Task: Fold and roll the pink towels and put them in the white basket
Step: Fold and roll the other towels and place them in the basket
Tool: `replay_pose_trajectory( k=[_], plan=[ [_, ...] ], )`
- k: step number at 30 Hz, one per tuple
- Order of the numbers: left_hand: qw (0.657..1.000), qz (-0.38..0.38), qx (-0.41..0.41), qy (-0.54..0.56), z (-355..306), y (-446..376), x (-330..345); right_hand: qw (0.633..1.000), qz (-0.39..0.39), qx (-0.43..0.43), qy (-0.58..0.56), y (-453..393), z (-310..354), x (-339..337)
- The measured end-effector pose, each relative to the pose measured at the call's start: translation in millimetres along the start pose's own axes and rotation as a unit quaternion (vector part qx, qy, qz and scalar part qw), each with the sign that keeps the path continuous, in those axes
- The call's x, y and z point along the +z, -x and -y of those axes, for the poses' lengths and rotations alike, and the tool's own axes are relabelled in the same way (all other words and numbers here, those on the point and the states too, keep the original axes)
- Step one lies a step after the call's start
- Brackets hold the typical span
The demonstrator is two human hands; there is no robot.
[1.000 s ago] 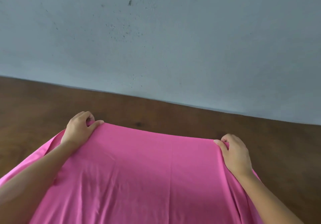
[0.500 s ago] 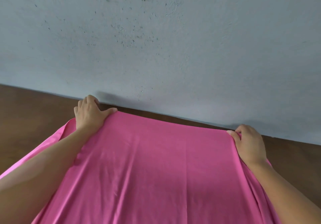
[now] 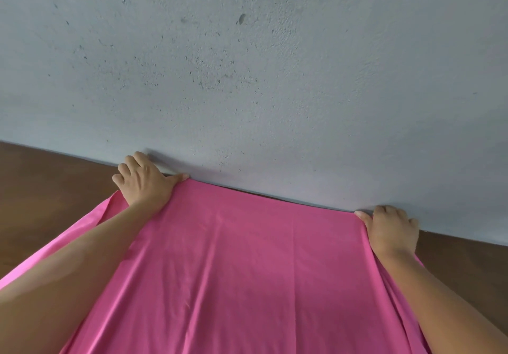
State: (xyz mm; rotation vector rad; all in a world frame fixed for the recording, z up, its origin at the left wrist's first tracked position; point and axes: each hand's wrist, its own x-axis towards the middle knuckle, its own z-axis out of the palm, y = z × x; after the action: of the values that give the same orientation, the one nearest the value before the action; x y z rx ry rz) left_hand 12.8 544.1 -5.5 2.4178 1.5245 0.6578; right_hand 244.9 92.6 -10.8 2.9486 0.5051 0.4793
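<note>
A pink towel lies spread on a brown table, far edge against the wall at twelve o'clock, left hand and right hand apparently pinching its far corners.

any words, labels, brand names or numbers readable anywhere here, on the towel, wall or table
None: no text, label, brand, number or sign shows in this view.
pink towel: plain fabric, no tag or print visible.
grey wall: only dark specks and pits, no writing.
wooden table: bare wood grain, no markings.
left hand and right hand, each gripping a far corner of the towel, carry nothing written.
</note>
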Motion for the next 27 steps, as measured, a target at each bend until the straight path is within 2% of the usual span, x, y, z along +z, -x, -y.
replay_pose_trajectory(
  k=[5, 11, 20, 27],
  plan=[
    [0.998, 0.01, 0.048, -0.035, 2, 11, -12, 0.995, 0.035, 0.009, 0.093, 2, 1, -22],
    [0.988, 0.039, 0.129, -0.074, 13, 45, -49, 0.994, 0.065, 0.003, 0.085, 34, -3, -66],
    [0.984, 0.056, 0.169, -0.024, 55, 153, -111, 0.993, 0.072, -0.088, -0.043, 147, 17, -102],
    [0.991, 0.061, 0.118, 0.026, 103, 259, -159, 0.97, 0.075, -0.119, -0.198, 245, 23, -120]
  ],
)
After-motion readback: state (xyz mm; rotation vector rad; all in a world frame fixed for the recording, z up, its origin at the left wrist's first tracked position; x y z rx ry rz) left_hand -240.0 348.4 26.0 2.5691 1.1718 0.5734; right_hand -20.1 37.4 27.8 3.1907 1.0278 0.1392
